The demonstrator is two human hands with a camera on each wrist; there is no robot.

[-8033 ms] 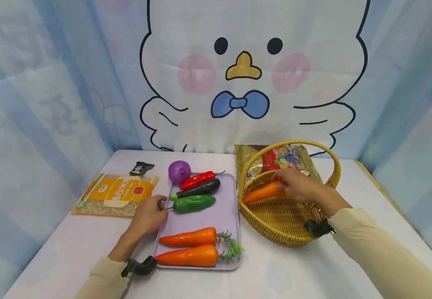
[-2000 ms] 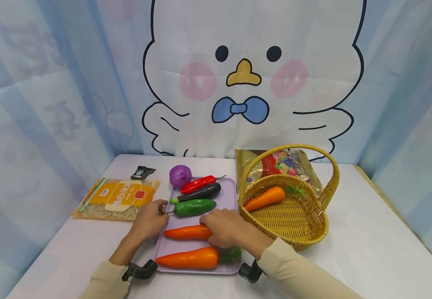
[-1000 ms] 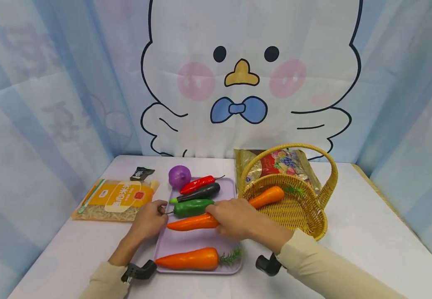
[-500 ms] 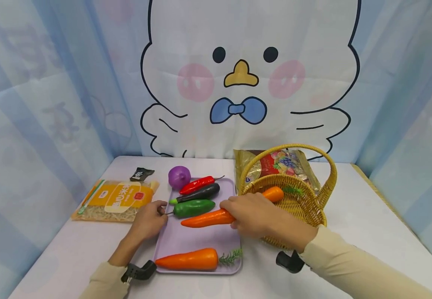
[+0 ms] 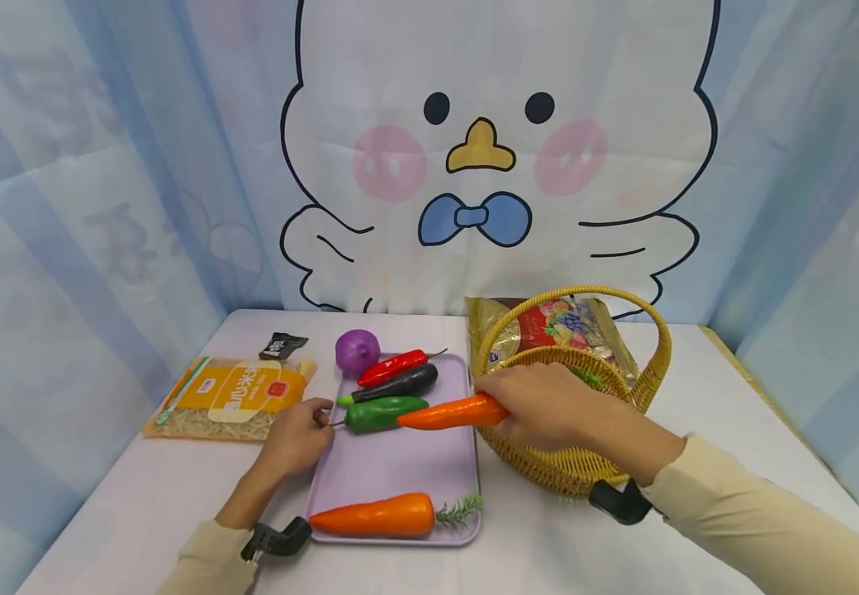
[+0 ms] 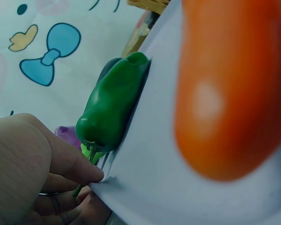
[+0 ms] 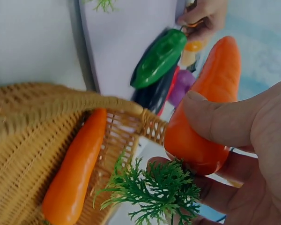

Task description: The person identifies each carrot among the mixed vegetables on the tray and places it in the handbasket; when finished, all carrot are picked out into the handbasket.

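Note:
My right hand (image 5: 548, 405) grips an orange carrot (image 5: 452, 412) by its thick end, over the wicker basket (image 5: 548, 471). The carrot's tip points left, overlapping the green pepper (image 5: 388, 413) in the head view; its leafy top (image 7: 159, 187) hangs by my fingers in the right wrist view. A second carrot (image 7: 77, 173) lies inside the basket. With thumb and fingers, my left hand (image 5: 297, 438) pinches the left rim of the lilac tray (image 5: 400, 471), beside the pepper's stem. On the tray's near end lies another carrot (image 5: 381, 516).
An eggplant (image 5: 400, 383), a red chili (image 5: 392, 366) and a purple onion (image 5: 357, 352) are at the tray's far end. A yellow bag (image 5: 236, 397) and a small black packet (image 5: 282, 345) lie left. Behind the basket, whose tall handle (image 5: 578, 291) arches up, is a gold bag (image 5: 556, 322).
Earlier, my right hand left one carrot in the basket, then took another from the tray. It has since carried that carrot right to the basket. My left hand stays at the tray's rim.

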